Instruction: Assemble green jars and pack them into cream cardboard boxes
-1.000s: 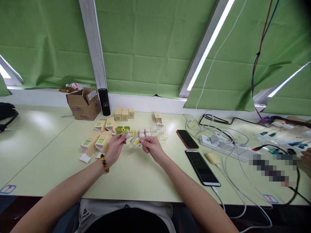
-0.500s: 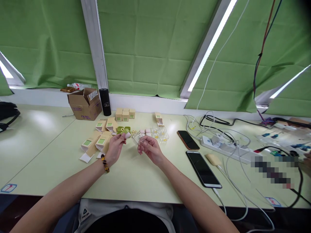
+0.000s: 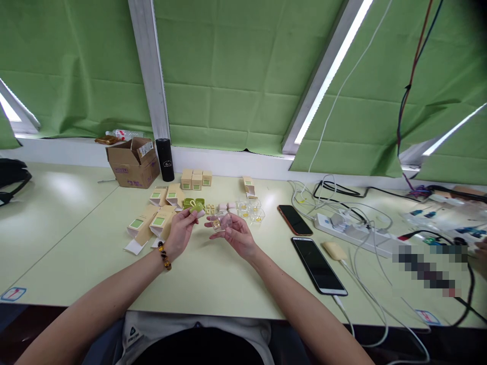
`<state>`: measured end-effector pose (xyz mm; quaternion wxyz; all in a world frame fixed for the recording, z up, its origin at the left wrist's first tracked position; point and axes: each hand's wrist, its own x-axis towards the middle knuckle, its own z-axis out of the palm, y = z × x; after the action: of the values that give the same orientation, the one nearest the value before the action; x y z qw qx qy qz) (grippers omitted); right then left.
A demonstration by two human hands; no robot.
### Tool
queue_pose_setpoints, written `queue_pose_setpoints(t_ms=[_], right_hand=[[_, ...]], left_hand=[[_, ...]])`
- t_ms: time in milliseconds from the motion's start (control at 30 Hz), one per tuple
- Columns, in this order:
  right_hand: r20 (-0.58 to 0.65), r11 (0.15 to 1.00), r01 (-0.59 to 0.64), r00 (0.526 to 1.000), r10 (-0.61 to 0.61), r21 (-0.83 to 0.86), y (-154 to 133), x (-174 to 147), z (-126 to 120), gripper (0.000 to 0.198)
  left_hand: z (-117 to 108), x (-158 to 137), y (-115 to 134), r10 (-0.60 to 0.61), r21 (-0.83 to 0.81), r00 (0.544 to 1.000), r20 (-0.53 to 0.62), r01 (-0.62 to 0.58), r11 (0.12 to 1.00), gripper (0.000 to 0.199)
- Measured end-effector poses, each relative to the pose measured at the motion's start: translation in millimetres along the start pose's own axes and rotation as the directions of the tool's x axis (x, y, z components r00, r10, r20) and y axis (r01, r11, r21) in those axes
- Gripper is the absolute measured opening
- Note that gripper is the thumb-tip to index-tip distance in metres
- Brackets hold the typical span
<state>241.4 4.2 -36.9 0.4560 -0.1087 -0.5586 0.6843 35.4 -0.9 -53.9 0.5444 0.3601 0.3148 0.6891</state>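
Note:
My left hand (image 3: 180, 234) pinches a small green cap (image 3: 197, 207) with a pale pink part at its lower end. A cream loop shows at its top; I cannot tell whether it is attached. To the right, my right hand (image 3: 241, 237) holds a small clear bottle (image 3: 222, 221), with the thumb below it and the fingers around it. Cap and bottle are apart. Behind the hands lie green pieces (image 3: 187, 202), small cream pieces (image 3: 210, 208), pale pink pieces (image 3: 222, 206) and several clear bottles (image 3: 255, 207) with yellow spots inside.
Opened beige boxes (image 3: 141, 223) lie left of my hands; closed small boxes (image 3: 197, 181) stand behind. Farther back are a cardboard box (image 3: 133, 170) and a black tumbler (image 3: 164, 159). Two phones (image 3: 318, 264), a power strip (image 3: 353, 233) and tangled cables occupy the right side.
The right hand has turned and opened its fingers around the clear bottle, which now sits more upright. The cap in the left hand has tilted, its pink end lower.

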Motion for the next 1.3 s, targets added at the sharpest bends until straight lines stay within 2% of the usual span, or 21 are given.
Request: queue_pose_setpoints(t_ms=[167, 267, 400, 567, 733, 900, 1167, 1233, 1300], right_hand=[[0.033, 0.984, -0.036, 0.999, 0.03, 0.177, -0.7, 1.8, -5.9, 0.03], [0.001, 0.974, -0.041, 0.999, 0.042, 0.221, -1.2, 3.0, -9.9, 0.029], [-0.068, 0.984, 0.013, 0.998, -0.001, 0.178, -3.5, 3.9, -10.9, 0.029], [-0.16, 0.993, 0.069, 0.986, -0.053, 0.099, -0.3, 5.6, -11.6, 0.045], [-0.286, 0.988, 0.091, 0.95, -0.123, -0.125, 15.4, 9.4, -18.4, 0.063], [-0.353, 0.913, 0.056, 0.911, -0.211, -0.404, 27.2, 10.5, -19.8, 0.057], [-0.352, 0.814, 0.032, 0.891, -0.286, -0.58, 36.5, 8.5, -22.3, 0.052], [-0.324, 0.762, 0.051, 0.885, -0.334, -0.645, 36.1, 7.8, -21.6, 0.05], [-0.269, 0.677, 0.09, 0.873, -0.407, -0.731, 34.5, 6.9, -19.5, 0.047]], left_hand=[[-0.3, 0.5, -0.2, 0.018, -0.028, 0.999, 0.027, -0.017, 0.999, 0.025], [0.2, 0.1, -0.4, 0.013, -0.036, 0.999, 0.031, -0.011, 0.999, 0.026], [0.4, -0.4, -0.2, -0.002, -0.051, 1.0, 0.012, 0.002, 0.999, 0.034], [-0.2, -1.2, 0.5, 0.0, -0.039, 1.0, 0.024, 0.001, 0.999, 0.039], [1.7, -2.5, 1.0, 0.04, -0.036, 0.998, 0.045, -0.039, 0.999, 0.04], [5.1, -4.8, 2.9, 0.043, -0.003, 0.996, 0.072, -0.043, 0.999, 0.042], [7.6, -6.8, 5.1, 0.042, 0.054, 0.995, 0.087, -0.047, 0.997, 0.035], [9.1, -7.8, 5.7, 0.022, 0.07, 0.996, 0.081, -0.028, 0.997, 0.036], [10.9, -9.2, 6.4, 0.005, 0.096, 0.997, 0.077, -0.012, 0.995, 0.036]])
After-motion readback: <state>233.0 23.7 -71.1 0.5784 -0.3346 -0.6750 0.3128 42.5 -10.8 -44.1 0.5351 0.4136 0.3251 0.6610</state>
